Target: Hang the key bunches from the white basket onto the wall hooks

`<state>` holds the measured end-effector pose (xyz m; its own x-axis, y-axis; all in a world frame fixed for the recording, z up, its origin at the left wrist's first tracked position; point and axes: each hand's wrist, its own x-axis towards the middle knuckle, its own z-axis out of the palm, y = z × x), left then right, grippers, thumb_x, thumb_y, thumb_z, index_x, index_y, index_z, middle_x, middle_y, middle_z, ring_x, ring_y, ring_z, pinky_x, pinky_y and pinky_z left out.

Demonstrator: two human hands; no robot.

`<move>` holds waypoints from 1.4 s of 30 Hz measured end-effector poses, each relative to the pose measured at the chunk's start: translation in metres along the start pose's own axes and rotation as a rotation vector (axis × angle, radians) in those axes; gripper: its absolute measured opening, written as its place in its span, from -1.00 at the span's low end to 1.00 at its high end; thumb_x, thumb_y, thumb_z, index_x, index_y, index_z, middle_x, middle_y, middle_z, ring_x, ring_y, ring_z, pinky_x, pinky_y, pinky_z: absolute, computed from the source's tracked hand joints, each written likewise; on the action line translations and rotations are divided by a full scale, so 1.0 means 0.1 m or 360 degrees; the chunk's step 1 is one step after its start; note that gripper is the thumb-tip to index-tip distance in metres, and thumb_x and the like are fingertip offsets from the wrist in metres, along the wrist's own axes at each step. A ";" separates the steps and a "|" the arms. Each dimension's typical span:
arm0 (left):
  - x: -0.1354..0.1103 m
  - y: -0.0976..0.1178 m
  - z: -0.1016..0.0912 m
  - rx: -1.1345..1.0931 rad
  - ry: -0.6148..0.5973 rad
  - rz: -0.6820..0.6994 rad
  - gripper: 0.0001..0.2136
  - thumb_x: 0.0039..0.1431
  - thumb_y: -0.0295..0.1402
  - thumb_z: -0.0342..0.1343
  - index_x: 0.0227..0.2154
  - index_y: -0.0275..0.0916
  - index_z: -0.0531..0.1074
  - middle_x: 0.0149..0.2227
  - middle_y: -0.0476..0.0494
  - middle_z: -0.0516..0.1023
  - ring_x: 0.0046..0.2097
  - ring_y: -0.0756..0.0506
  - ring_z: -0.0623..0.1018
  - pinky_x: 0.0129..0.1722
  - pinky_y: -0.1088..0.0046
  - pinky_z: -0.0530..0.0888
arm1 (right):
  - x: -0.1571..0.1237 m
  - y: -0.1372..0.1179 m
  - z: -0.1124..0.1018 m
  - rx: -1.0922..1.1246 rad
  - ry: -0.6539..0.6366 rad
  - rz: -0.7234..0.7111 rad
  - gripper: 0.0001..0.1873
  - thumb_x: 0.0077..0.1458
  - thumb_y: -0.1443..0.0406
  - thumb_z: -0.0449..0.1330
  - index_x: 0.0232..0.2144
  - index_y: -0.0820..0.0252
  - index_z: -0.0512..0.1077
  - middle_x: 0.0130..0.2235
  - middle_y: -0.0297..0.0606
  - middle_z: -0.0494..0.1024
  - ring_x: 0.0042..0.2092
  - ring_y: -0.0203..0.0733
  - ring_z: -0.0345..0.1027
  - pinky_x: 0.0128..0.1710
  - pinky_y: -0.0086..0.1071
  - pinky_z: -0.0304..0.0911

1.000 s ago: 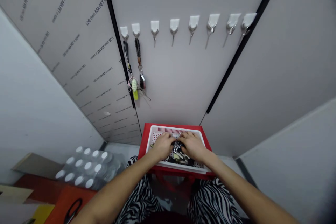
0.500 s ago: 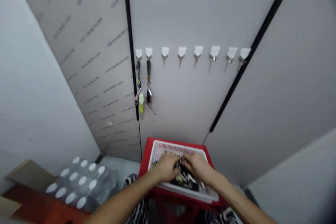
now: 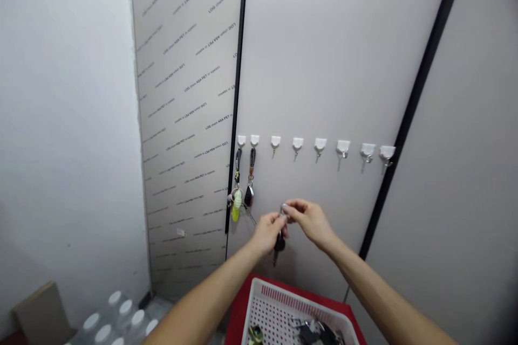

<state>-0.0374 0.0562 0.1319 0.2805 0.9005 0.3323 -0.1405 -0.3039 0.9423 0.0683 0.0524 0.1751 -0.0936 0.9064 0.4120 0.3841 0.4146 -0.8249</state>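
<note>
Both my hands are raised in front of the grey wall panel, below a row of white hooks (image 3: 298, 144). My left hand (image 3: 268, 232) and my right hand (image 3: 309, 219) pinch together on a bunch of keys (image 3: 279, 238) with a dark fob that dangles beneath them. Two key bunches hang on the leftmost hooks: one with a yellow-green tag (image 3: 236, 206), one with a dark fob (image 3: 250, 194). The other hooks are bare. Below, a white perforated basket (image 3: 275, 307) holds more keys (image 3: 313, 331).
The basket sits on a red stool (image 3: 237, 318). A pack of bottles with white caps (image 3: 115, 318) and a cardboard piece (image 3: 40, 315) lie at the lower left. A film-covered panel (image 3: 186, 97) and a white wall stand to the left.
My hands left the basket and rose toward the hooks, lifting a bunch of keys. The view tilted up, so the hooks sit lower in the frame.
</note>
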 end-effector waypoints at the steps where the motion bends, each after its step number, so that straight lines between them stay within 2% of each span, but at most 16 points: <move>1: 0.08 0.08 -0.04 0.0022 0.0059 0.0043 -0.76 -0.14 -0.23 -0.13 -0.62 -0.34 0.25 -0.70 0.04 0.21 -0.63 0.11 0.20 -0.61 0.61 0.13 | 0.10 -0.09 0.00 0.0015 0.0074 -0.0022 -0.83 -0.29 0.24 0.06 -0.63 0.27 0.28 -0.71 -0.43 0.26 -0.64 -0.42 0.12 -0.58 -0.49 0.12; 6: 0.49 0.47 -0.15 -0.0019 0.0313 0.0223 -0.80 -0.12 -0.31 -0.14 -0.68 -0.33 0.22 -0.69 0.04 0.22 -0.63 0.13 0.19 -0.61 0.63 0.12 | 0.62 -0.44 0.02 0.0372 0.0331 -0.0127 -0.82 -0.33 0.27 0.09 -0.57 0.26 0.24 -0.72 -0.48 0.25 -0.69 -0.45 0.11 -0.63 -0.48 0.17; 8: 0.66 0.60 -0.16 -0.0099 0.0363 0.0258 -0.81 -0.11 -0.35 -0.15 -0.69 -0.34 0.21 -0.70 0.05 0.20 -0.64 0.13 0.19 -0.61 0.63 0.13 | 0.79 -0.48 0.04 0.0478 0.0401 -0.0168 -0.79 -0.35 0.29 0.10 -0.53 0.25 0.21 -0.68 -0.47 0.27 -0.67 -0.45 0.13 -0.61 -0.48 0.19; 11: 0.87 0.69 -0.16 -0.0140 0.0402 0.0264 -0.82 -0.10 -0.38 -0.15 -0.69 -0.34 0.20 -0.71 0.05 0.19 -0.65 0.13 0.19 -0.62 0.63 0.14 | 1.00 -0.46 0.06 0.0408 0.0524 -0.0232 -0.81 -0.35 0.30 0.09 -0.55 0.24 0.20 -0.64 -0.45 0.29 -0.64 -0.44 0.17 -0.59 -0.49 0.19; 17: 1.13 0.60 -0.18 0.0164 0.0556 0.0187 -0.79 -0.09 -0.37 -0.16 -0.71 -0.35 0.23 -0.71 0.04 0.21 -0.65 0.13 0.20 -0.63 0.63 0.14 | 1.20 -0.31 0.07 -0.0016 0.0729 -0.0226 -0.80 -0.33 0.27 0.05 -0.53 0.27 0.27 -0.55 -0.31 0.38 -0.55 -0.36 0.23 -0.53 -0.45 0.19; 21: 1.21 0.51 -0.21 0.0299 0.0604 0.0175 -0.77 -0.13 -0.34 -0.11 -0.75 -0.34 0.24 -0.75 0.05 0.20 -0.65 0.11 0.21 -0.63 0.62 0.14 | 1.20 -0.28 0.07 -0.0129 0.0749 -0.0213 -0.77 -0.33 0.26 0.05 -0.52 0.27 0.29 -0.55 -0.30 0.39 -0.54 -0.34 0.24 -0.51 -0.44 0.18; 27: 1.24 0.46 -0.23 0.0508 0.0634 0.0160 -0.76 -0.14 -0.36 -0.10 -0.81 -0.34 0.24 -0.79 0.03 0.20 -0.65 0.07 0.25 -0.61 0.59 0.17 | 1.17 -0.30 0.08 -0.0415 0.0762 -0.0159 -0.84 -0.31 0.31 0.04 -0.55 0.25 0.32 -0.54 -0.29 0.40 -0.50 -0.31 0.26 -0.43 -0.42 0.17; 30: 1.21 0.45 -0.24 0.0592 0.0633 0.0118 -0.79 -0.16 -0.39 -0.08 -0.77 -0.35 0.28 -0.74 -0.01 0.28 -0.60 0.04 0.30 -0.57 0.56 0.22 | 1.13 -0.29 0.07 -0.0536 0.0746 -0.0170 -0.85 -0.30 0.33 0.03 -0.56 0.28 0.33 -0.53 -0.27 0.41 -0.47 -0.31 0.26 -0.39 -0.42 0.15; 35: 1.08 0.33 -0.30 0.0712 0.0579 0.0037 -0.87 -0.20 -0.42 -0.02 -0.56 -0.36 0.36 -0.51 -0.10 0.42 -0.41 0.00 0.38 -0.39 0.52 0.28 | 0.89 -0.13 -0.01 -0.0589 0.0632 -0.0224 -0.82 -0.27 0.34 0.03 -0.51 0.32 0.33 -0.51 -0.27 0.40 -0.47 -0.36 0.24 -0.40 -0.44 0.14; 38: 0.93 0.18 -0.37 0.0787 0.0611 0.0024 -0.79 -0.22 -0.46 0.00 -0.42 -0.39 0.34 -0.40 -0.16 0.42 -0.34 -0.02 0.38 -0.32 0.49 0.28 | 0.55 0.10 -0.08 -0.0584 0.0437 -0.0198 -0.81 -0.26 0.33 0.04 -0.49 0.32 0.32 -0.51 -0.29 0.40 -0.49 -0.38 0.22 -0.43 -0.46 0.14; 42: 0.55 -0.08 -0.41 0.0831 0.0632 -0.0001 -0.73 -0.21 -0.51 -0.03 -0.33 -0.42 0.30 -0.30 -0.22 0.38 -0.27 -0.02 0.37 -0.26 0.47 0.28 | -0.16 0.50 -0.12 -0.0662 -0.0038 -0.0001 -0.84 -0.26 0.35 0.04 -0.51 0.30 0.32 -0.51 -0.31 0.40 -0.49 -0.39 0.22 -0.44 -0.49 0.14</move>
<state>-0.0601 0.1212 0.1411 -0.1056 0.9167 0.3855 0.3667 -0.3244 0.8719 0.1004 0.0576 0.1321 -0.1132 0.9098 0.3994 0.7220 0.3515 -0.5960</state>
